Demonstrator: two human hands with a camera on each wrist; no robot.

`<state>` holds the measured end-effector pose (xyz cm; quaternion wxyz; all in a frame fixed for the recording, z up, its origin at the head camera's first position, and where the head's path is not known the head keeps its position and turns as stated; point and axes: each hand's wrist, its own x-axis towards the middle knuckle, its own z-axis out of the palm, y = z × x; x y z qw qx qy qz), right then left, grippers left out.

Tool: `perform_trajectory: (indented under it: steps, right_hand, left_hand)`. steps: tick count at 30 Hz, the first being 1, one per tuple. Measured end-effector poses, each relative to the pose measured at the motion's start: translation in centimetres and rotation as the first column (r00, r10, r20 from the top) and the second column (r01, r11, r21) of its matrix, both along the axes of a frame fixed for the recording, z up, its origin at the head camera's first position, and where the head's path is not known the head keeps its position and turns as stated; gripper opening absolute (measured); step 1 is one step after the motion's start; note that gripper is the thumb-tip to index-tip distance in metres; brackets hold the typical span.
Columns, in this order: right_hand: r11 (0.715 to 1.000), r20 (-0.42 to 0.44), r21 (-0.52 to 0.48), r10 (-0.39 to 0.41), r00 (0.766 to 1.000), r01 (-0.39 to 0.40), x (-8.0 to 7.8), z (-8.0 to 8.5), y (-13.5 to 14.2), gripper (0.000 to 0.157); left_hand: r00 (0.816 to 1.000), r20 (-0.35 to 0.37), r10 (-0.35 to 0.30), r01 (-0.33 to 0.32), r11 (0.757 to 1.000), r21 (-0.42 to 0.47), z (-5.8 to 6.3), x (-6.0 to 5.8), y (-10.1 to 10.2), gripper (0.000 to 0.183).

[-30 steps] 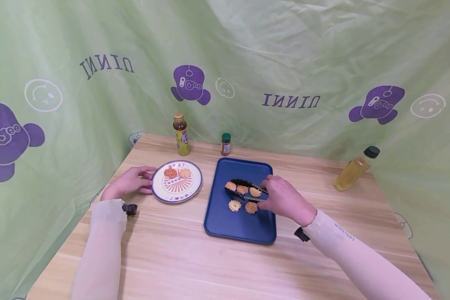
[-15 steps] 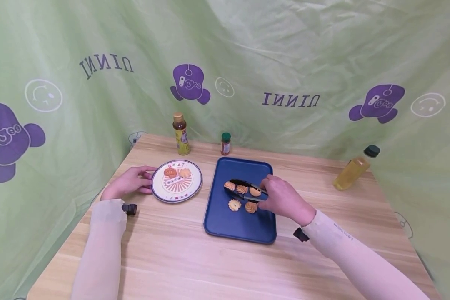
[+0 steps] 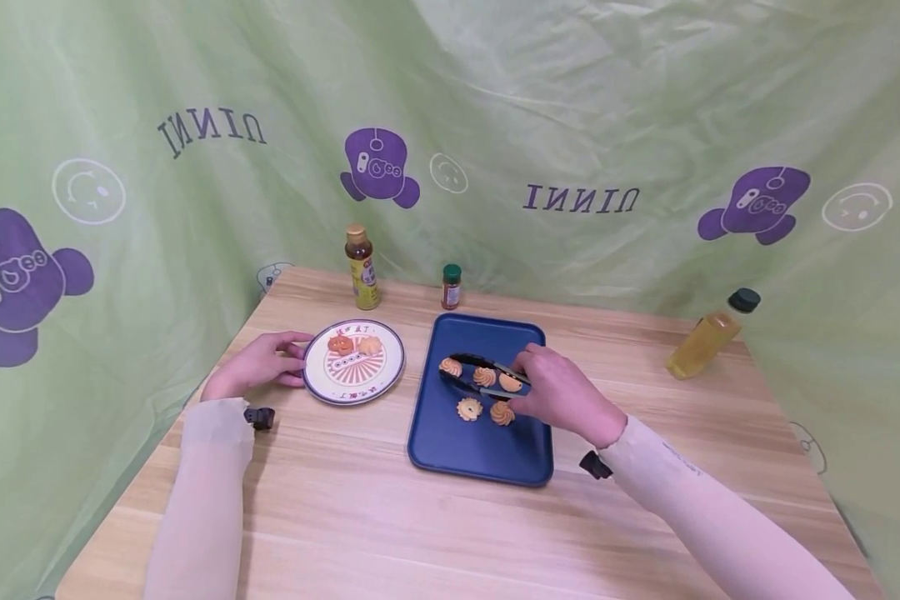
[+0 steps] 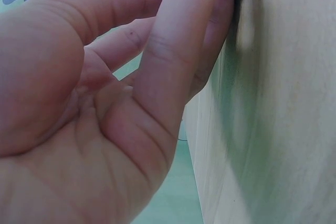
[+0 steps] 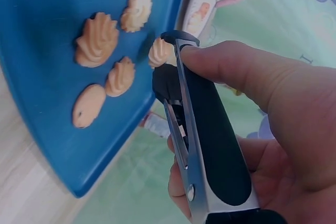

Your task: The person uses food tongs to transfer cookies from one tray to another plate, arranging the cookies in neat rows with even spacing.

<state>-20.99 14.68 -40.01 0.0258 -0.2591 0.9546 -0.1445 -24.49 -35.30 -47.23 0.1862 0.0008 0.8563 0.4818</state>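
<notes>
My right hand (image 3: pixel 558 387) holds black-and-silver tongs (image 5: pixel 202 114), the thumb on the upper arm. Their tips straddle the leftmost swirled cookie (image 3: pixel 450 367) on a dark blue tray (image 3: pixel 480 454); whether they squeeze it I cannot tell. Beside it are another swirled cookie (image 3: pixel 484 377) and a smooth-looking one (image 3: pixel 510 382). Nearer lie a ring-shaped cookie (image 3: pixel 468 409) and a swirled cookie (image 3: pixel 502 413). My left hand (image 3: pixel 258 365) touches the left rim of a round patterned plate (image 3: pixel 352 392), fingers spread. On this plate sit an orange-brown piece (image 3: pixel 341 344) and a pale cookie (image 3: pixel 370 346).
A yellow-labelled bottle (image 3: pixel 363 271) stands behind the plate. A small green-capped jar (image 3: pixel 452 287) is behind the tray. At the far right, a bottle of yellow liquid (image 3: pixel 705 343) appears slanted. Green printed cloth (image 3: pixel 480 100) hangs around the wooden table (image 3: pixel 345 500).
My right hand and the tongs have shifted slightly left, and the leftmost cookie has moved left with them, away from its neighbour. The left hand and plate stay put.
</notes>
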Motion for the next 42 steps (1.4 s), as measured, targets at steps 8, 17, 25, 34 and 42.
perform_trajectory:
  steps: [8,17,25,34,42]
  right_hand:
    - [0.999,0.014,-0.035,0.012,1.000,-0.011,0.2,0.4,-2.6,0.046]
    - [0.995,0.044,-0.088,0.039,0.998,-0.035,0.2,-0.2,-6.8,0.044]
    - [0.988,0.012,-0.102,0.120,0.993,-0.119,-0.7,-0.8,-11.1,0.043]
    - [0.983,-0.031,-0.064,0.168,0.985,-0.170,-1.5,-1.3,-15.6,0.033]
    - [0.985,-0.023,-0.008,0.173,0.985,-0.173,-2.2,-1.2,-18.4,0.029]
  left_hand:
    - [1.000,0.002,0.018,-0.018,1.000,-0.016,0.2,0.4,-0.1,0.064]
    - [1.000,-0.004,0.006,-0.006,1.000,-0.008,0.0,0.5,0.1,0.065]
    - [1.000,-0.013,0.005,-0.005,1.000,0.025,-0.1,0.5,0.2,0.065]
    - [1.000,-0.019,0.004,-0.003,0.996,0.092,-0.6,0.3,0.2,0.065]
    - [1.000,-0.031,0.000,0.003,0.995,0.101,-0.4,0.3,-0.2,0.066]
